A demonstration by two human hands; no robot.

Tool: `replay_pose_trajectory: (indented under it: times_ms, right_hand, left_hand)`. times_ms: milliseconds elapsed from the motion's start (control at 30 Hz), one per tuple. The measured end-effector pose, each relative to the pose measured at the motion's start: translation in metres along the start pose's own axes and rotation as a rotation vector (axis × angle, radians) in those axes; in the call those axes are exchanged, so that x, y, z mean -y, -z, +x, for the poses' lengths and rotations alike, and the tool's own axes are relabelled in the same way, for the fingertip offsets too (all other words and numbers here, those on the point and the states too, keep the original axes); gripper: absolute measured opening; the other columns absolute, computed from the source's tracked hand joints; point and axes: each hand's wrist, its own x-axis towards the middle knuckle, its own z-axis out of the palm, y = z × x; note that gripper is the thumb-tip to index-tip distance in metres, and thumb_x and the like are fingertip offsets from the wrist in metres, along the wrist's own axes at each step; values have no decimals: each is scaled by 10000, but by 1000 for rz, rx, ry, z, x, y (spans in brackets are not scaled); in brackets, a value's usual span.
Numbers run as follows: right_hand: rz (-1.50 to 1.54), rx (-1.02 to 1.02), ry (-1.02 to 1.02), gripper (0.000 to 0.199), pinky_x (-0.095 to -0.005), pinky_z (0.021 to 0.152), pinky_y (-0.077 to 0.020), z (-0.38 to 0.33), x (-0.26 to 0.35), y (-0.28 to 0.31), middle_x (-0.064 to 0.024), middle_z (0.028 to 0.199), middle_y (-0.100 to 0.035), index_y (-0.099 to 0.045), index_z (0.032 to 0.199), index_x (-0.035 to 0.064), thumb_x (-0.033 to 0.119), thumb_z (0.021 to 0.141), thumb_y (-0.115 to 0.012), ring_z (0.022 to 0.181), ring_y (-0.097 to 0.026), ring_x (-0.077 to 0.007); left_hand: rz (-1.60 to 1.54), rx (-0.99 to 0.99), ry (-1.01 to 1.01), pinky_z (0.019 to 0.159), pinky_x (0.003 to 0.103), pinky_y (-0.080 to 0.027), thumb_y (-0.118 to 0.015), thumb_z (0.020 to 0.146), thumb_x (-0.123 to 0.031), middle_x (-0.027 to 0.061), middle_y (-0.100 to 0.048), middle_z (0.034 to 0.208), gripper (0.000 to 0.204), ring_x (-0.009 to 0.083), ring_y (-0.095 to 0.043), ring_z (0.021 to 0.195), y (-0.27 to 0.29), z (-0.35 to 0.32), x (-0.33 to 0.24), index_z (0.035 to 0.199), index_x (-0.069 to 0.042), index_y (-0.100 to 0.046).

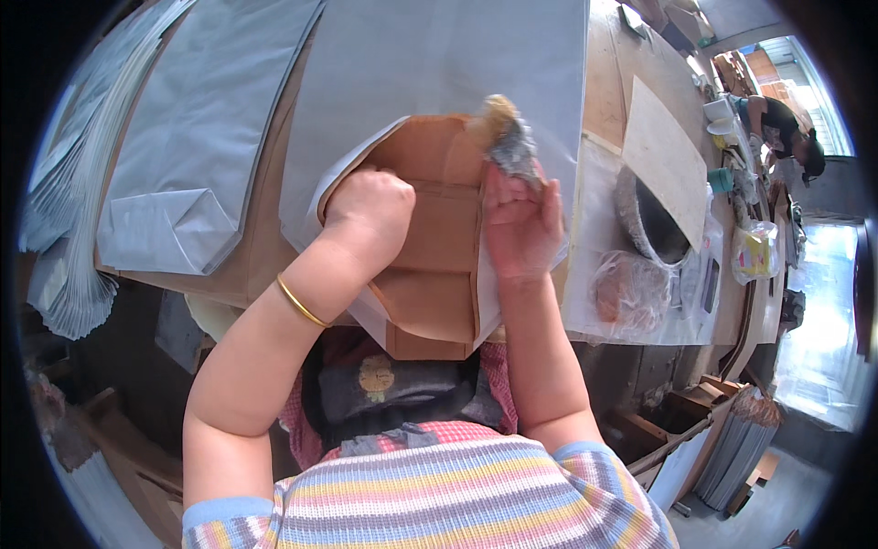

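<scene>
1. Paper bag (430, 247), grey-white outside and brown inside, lies at the centre of the frame on the workbench (604, 101), its folded bottom opened toward the person so the flaps face up.
2. Left hand (370, 206) is balled into a fist and pressed on the brown fold at centre left, apparently pinning the flap flat; a gold bangle (300, 304) sits on that wrist.
3. Right hand (519, 224) has its fingers closed around a worn brush (505, 137), the clotted tan-and-grey head pointing up over the bag's upper right edge, seemingly positioned to dab the fold.
4. Bag's look: crisp creases forming a diamond-shaped base, brown panels framed by pale edges, with the long grey body running to the top of the frame.
5. More flat grey bags (174, 165) lie stacked at upper left, and a round grey basin (651, 220) sits half covered by a board at right, within reach of the brush hand.
6. Another person (786, 128) bends over the bench at far upper right.
</scene>
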Motion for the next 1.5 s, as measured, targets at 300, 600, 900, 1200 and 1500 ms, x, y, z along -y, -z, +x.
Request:
replay_pose_trajectory:
  times_ms: [300,600,900,1200,1500]
  right_hand:
    - [260,179,-264,468,-455,1173,-274,5,-2,7,-124,1243,-652,-528,1341,42,355,1041,-351,1198,-590,-317]
    - [185,244,-279,473,-456,1123,-357,3,-3,6,-142,1095,-706,-468,1362,19,350,1053,-332,1194,-594,-259]
    - [209,239,-289,461,-445,1116,-362,5,-3,4,-133,1133,-692,-466,1363,24,340,1058,-326,1170,-604,-245]
    - [253,242,-312,447,-422,1093,-385,2,-4,-5,-122,1098,-701,-483,1352,34,332,1059,-323,1116,-625,-225]
    - [223,227,-455,450,-417,1089,-394,9,8,4,-116,1083,-703,-474,1363,29,325,1058,-326,1060,-647,-202]
  left_hand:
    - [-335,-781,-7,1083,492,-319,-481,995,-329,161,-482,1370,505,330,-477,1258,-49,-41,66,1401,-44,-387]
    - [-87,-516,175,1159,519,-212,-493,963,-341,175,-267,1566,669,343,-295,1424,-76,-24,15,1522,-61,-253]
    - [-268,-664,126,1126,573,-223,-565,917,-466,298,-339,1479,798,466,-338,1354,-63,-34,26,1482,16,-272]
    - [-177,-751,-138,1009,435,-382,-689,683,-165,156,-573,1176,568,316,-494,1190,-16,-31,11,1202,14,-547]
    - [173,575,-228,813,380,-502,-631,728,-126,45,-683,784,97,272,-644,853,23,-58,-24,785,-56,-665]
